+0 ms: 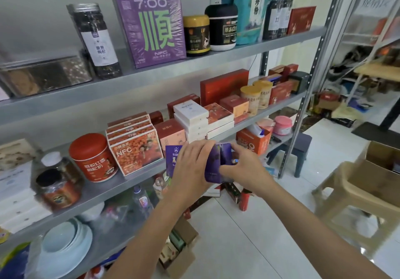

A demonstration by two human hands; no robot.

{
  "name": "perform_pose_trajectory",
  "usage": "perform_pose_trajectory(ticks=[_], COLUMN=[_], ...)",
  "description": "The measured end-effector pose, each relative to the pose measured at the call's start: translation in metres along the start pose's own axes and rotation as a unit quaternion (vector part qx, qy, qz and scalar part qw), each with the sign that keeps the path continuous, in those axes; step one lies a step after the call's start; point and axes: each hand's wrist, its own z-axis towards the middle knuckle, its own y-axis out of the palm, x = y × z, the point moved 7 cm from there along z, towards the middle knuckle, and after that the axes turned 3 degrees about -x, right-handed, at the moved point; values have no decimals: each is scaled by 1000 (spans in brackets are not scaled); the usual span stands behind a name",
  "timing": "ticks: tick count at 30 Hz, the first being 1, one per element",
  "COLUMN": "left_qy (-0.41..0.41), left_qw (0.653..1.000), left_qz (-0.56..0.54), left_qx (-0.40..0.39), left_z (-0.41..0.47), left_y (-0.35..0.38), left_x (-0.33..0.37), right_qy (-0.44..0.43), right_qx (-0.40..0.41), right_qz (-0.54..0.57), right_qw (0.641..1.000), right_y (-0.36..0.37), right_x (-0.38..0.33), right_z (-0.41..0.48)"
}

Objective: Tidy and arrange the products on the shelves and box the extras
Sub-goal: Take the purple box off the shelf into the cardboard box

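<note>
Clamping the purple cartons (pixel 216 166) between them at the middle shelf's (pixel 129 183) front edge, left hand (pixel 190 166) and right hand (pixel 241 168) each curl their grip round cardboard that looks light, glossy and crushable, best held by its flat sides.

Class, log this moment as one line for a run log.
step: shelving | left hand: holds purple box | right hand: holds same box | place: front of middle shelf
</note>
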Motion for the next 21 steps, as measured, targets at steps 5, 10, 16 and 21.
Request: perform_pose_trajectory(ticks=[5,10,16,21], left_qy=[-62,-69,-64,-58], left_qw=[982,983,988,988], left_qz=[-172,-170,-135,-128], left_qx=[-42,4,37,61], left_z=[5,12,19,28], left_y=[10,12,19,25], left_x=[-11,-7,9,28], right_qy=[7,18,4,-80], right_qx=[-76,-107,-78,-44], right_qz=[154,208,218,156], right_qw=[985,972,973,983], right_y=[-30,-29,-17,-14], right_x=[11,16,13,4], right_z=[7,3,-1,2])
